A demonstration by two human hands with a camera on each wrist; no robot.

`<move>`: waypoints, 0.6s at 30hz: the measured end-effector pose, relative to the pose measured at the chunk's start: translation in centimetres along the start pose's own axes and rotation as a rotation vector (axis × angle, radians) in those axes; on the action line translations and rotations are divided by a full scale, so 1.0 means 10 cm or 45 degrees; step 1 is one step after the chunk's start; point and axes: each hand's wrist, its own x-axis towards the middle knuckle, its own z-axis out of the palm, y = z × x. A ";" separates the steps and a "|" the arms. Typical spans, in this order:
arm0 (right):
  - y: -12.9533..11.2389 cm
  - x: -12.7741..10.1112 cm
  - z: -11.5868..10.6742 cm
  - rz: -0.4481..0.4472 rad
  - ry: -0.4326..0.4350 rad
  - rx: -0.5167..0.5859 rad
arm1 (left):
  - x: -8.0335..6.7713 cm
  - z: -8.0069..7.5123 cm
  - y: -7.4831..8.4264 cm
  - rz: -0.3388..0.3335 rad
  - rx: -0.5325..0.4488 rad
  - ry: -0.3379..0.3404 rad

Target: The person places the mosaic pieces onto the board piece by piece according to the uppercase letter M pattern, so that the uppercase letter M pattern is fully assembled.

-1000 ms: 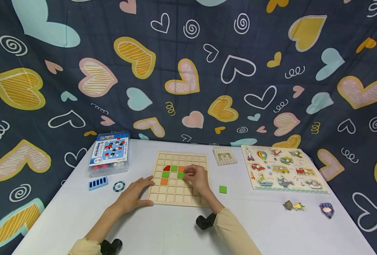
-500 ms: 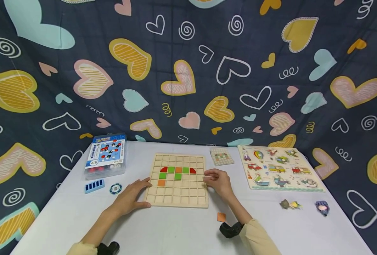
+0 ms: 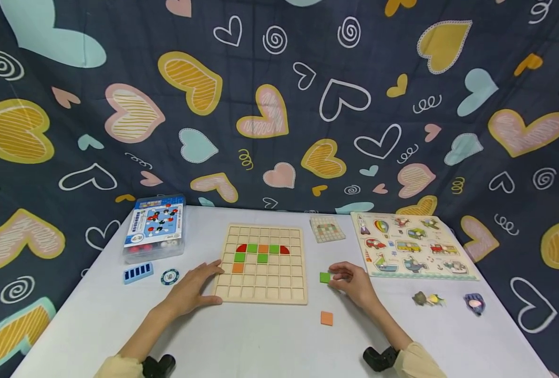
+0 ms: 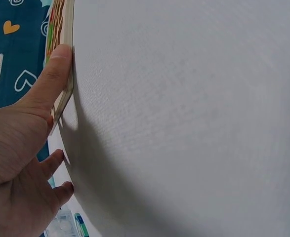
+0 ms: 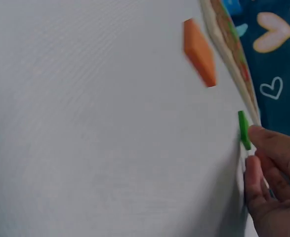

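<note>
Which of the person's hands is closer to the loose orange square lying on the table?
The right hand, just beyond the orange square at a green tile. The left hand rests at the wooden board's far edge.

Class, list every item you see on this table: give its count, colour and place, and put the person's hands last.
Grid board: one, pale wood, table centre; holds red, green and orange tiles.
Loose green tile: one, right of board.
Loose orange tile: one, near edge, in front of the green tile.
Pattern card: one, behind board's right corner.
Vehicle puzzle: one, multicoloured, right.
Plastic box: one, blue-lidded, left.
Blue block: one, front of box.
Round chip: one, beside block.
Small figures: right front, too small to count.
Left hand: rests against board's left edge.
Right hand: pinches the green tile.
</note>
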 end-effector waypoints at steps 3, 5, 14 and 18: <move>0.05 0.00 0.01 0.006 0.012 -0.013 | 0.01 -0.01 0.00 0.006 0.000 -0.006; 0.06 0.00 0.01 0.003 0.022 -0.017 | 0.01 -0.01 0.00 0.011 -0.003 -0.007; 0.05 0.02 0.03 0.005 0.085 0.064 | 0.02 -0.01 0.02 -0.005 -0.008 -0.003; 0.00 0.02 0.06 0.051 0.111 0.143 | 0.01 -0.01 0.01 -0.013 -0.012 -0.010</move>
